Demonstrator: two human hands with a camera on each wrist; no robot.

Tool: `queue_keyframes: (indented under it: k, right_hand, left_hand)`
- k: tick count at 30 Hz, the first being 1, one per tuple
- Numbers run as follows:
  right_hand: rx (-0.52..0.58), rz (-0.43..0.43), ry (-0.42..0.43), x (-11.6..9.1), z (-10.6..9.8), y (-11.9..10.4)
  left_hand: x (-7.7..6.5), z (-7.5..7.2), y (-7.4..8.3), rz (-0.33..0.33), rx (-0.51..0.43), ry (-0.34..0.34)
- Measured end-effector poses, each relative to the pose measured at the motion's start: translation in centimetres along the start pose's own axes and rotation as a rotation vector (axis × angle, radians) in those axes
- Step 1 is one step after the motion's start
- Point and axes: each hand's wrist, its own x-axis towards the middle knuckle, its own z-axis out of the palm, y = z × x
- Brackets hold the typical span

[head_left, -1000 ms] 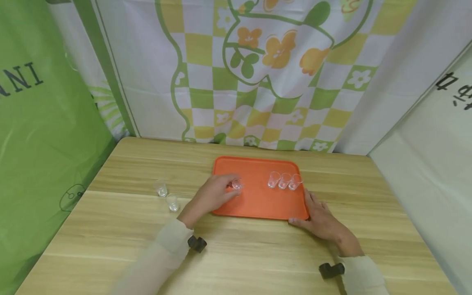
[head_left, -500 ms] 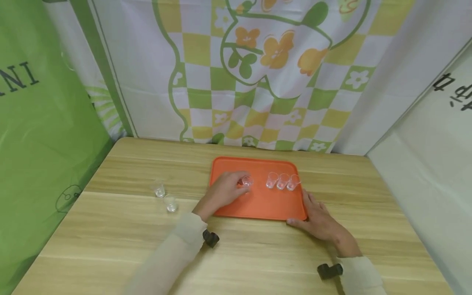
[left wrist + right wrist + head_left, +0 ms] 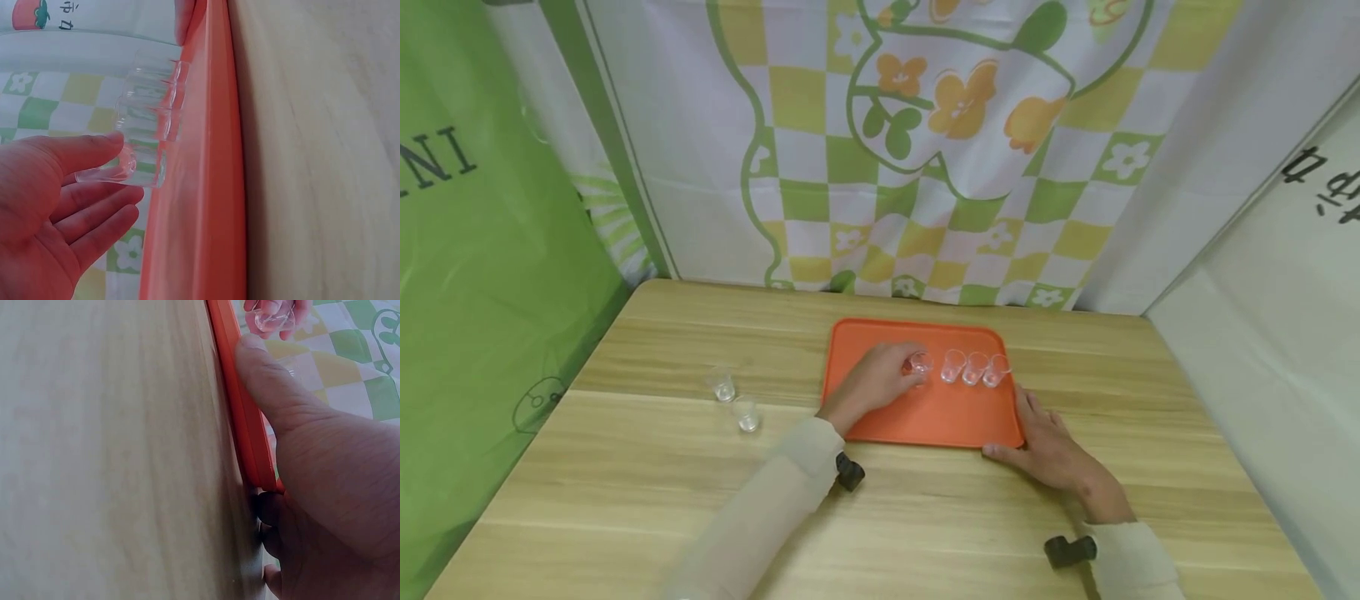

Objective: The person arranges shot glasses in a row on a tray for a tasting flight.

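My left hand point(image 3: 878, 380) pinches a small clear shot glass point(image 3: 922, 363) between thumb and fingers, over the left-middle of the orange tray point(image 3: 917, 423). Just right of it, three similar shot glasses point(image 3: 976, 370) stand in a row on the tray. In the left wrist view the held shot glass point(image 3: 149, 170) is close to the row; whether they touch is hard to tell. My right hand point(image 3: 1054, 443) holds the tray's front right corner. Its thumb point(image 3: 272, 378) lies along the front rim and its fingers are at the right side, partly hidden.
Two more clear shot glasses, one farther back point(image 3: 723, 387) and one nearer point(image 3: 747, 415), stand on the wooden table point(image 3: 925, 517) left of the tray. A checkered cloth point(image 3: 880, 200) hangs behind the table, with a green sheet point(image 3: 497, 275) at the left.
My left hand has carried the shot glass rightward over the tray, closer to the row of three. The right hand has stayed at the tray's corner.
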Motion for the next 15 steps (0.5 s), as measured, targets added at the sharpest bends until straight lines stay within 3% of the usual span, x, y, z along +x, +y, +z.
queue_keyframes:
  k: [8,15]
  right_hand:
    - [0.005,0.014,-0.001,0.0,0.1,0.1]
    - [-0.002,-0.001,0.004,0.0,0.2,0.3]
  left_hand:
    - [0.8,0.5,0.0,-0.017,-0.061,0.003]
    - [1.2,0.6,-0.1,-0.033,-0.029,-0.019]
